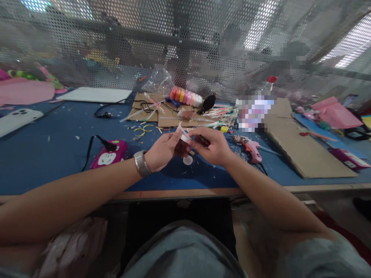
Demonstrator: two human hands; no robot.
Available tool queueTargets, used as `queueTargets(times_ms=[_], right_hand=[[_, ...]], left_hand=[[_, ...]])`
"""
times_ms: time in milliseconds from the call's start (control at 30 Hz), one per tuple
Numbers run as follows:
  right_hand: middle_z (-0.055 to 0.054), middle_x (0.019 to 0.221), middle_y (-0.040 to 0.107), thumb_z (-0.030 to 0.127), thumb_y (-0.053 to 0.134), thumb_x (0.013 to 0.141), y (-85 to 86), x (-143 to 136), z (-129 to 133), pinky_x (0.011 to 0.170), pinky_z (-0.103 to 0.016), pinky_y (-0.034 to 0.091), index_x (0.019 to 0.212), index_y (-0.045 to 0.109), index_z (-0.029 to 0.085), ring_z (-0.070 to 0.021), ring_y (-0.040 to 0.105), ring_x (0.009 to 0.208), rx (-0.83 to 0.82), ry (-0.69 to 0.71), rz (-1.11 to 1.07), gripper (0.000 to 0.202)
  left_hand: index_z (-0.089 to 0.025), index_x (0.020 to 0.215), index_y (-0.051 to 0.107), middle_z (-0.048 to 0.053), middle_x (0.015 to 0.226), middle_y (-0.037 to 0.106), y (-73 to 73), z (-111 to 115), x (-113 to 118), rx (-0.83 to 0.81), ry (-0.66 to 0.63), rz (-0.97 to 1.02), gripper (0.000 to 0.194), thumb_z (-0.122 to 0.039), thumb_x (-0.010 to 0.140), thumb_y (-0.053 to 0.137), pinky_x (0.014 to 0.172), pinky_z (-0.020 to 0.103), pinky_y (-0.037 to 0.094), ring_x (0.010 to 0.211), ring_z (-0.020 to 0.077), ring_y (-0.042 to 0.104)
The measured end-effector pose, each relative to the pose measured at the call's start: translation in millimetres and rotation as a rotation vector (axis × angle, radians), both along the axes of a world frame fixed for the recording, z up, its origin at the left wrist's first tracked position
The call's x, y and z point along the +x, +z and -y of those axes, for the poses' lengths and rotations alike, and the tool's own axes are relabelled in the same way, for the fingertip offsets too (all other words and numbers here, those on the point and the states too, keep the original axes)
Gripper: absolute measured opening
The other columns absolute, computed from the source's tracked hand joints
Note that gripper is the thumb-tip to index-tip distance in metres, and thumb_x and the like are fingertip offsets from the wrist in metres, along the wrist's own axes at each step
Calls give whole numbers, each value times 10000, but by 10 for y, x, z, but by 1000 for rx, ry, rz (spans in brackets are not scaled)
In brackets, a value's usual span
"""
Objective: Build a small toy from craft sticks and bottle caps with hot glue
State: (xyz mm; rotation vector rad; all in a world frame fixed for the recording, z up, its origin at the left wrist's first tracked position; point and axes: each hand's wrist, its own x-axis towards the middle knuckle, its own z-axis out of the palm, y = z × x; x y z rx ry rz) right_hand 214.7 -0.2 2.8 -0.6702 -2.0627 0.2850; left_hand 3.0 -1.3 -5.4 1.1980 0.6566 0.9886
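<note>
Both hands meet over the blue table (75, 119), near its front edge. My left hand (165, 150), with a metal watch (142, 163) on the wrist, pinches a small white piece (185, 138) with a pale strip standing up from it. My right hand (211, 144) touches the right side of the same piece with thumb and forefinger; its other fingers are curled, and something dark shows partly beside them. Below the hands a small round white disc (188, 160) lies on the table. The exact shape of the held piece is blurred.
A magenta power box (117, 156) with a black cable sits left of the hands, a pink glue gun (254, 151) right. Cardboard (307, 150) lies farther right. Behind are coloured pots (185, 96), thin sticks (222, 112) and a perforated metal screen (121, 50).
</note>
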Motion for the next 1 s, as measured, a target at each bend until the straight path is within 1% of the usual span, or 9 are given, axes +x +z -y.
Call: queueTargets(times_ms=[67, 133, 233, 367, 467, 567, 700, 867, 1000], right_hand=[[-22, 856, 768, 438, 700, 1088, 10, -17, 12, 708, -325, 532, 1044, 789, 238, -168, 630, 693, 16, 2, -17, 224], [-9, 785, 731, 477, 716, 1080, 23, -28, 18, 684, -323, 511, 933, 764, 234, -160, 591, 654, 8, -16, -33, 288], [16, 695, 668, 556, 738, 1059, 32, -31, 17, 633, -314, 465, 852, 722, 227, -146, 527, 596, -38, -31, -78, 389], [16, 708, 655, 651, 750, 1022, 18, -25, 0, 626, -315, 441, 845, 709, 227, -149, 513, 604, -65, -45, -77, 460], [-4, 756, 659, 672, 723, 1030, 12, -21, -19, 675, -333, 456, 824, 671, 233, -169, 552, 667, -4, -50, -68, 488], [-1, 744, 625, 652, 702, 1051, 18, -17, -35, 671, -336, 444, 797, 630, 240, -175, 552, 677, 15, -11, -41, 490], [7, 744, 623, 612, 704, 1066, 15, -11, -34, 658, -330, 435, 820, 633, 241, -168, 546, 667, -4, 53, 11, 450], [-6, 759, 643, 573, 714, 1073, -9, -33, -4, 667, -340, 457, 830, 634, 244, -182, 592, 699, 37, 24, -25, 417], [-23, 775, 671, 560, 693, 1087, -24, -68, 22, 668, -358, 478, 832, 645, 253, -195, 612, 712, 65, -19, -38, 402]], left_hand=[[-145, 825, 736, 94, 749, 764, -16, -1, -2, 32, -12, -25, 632, -763, 955, 751, 594, 277, 587, 608, 165, 693], [-144, 811, 736, 107, 752, 772, -20, -9, -10, 71, -23, -48, 693, -819, 960, 694, 603, 288, 591, 608, 169, 699], [-156, 854, 724, 87, 779, 770, -10, -14, -23, 148, -31, -69, 719, -873, 904, 709, 588, 286, 569, 612, 165, 699], [-167, 903, 692, 29, 772, 718, 12, 0, -23, 228, -32, -94, 627, -774, 862, 843, 568, 259, 518, 606, 131, 654], [-166, 867, 675, 26, 744, 689, 20, 12, -20, 241, -52, -112, 621, -774, 912, 793, 572, 262, 508, 596, 127, 627], [-184, 899, 657, 16, 746, 679, 25, 15, -25, 247, -59, -111, 602, -776, 940, 760, 580, 267, 512, 610, 139, 638], [-186, 910, 666, 14, 747, 677, 28, -6, -42, 274, -67, -123, 574, -747, 939, 784, 581, 262, 501, 611, 137, 622], [-188, 802, 666, 14, 681, 630, 19, -32, -51, 263, -80, -123, 627, -796, 920, 764, 565, 267, 473, 594, 141, 555], [-190, 786, 647, 6, 668, 591, 16, -23, -39, 180, -116, -88, 639, -805, 894, 783, 565, 264, 457, 597, 140, 523]])
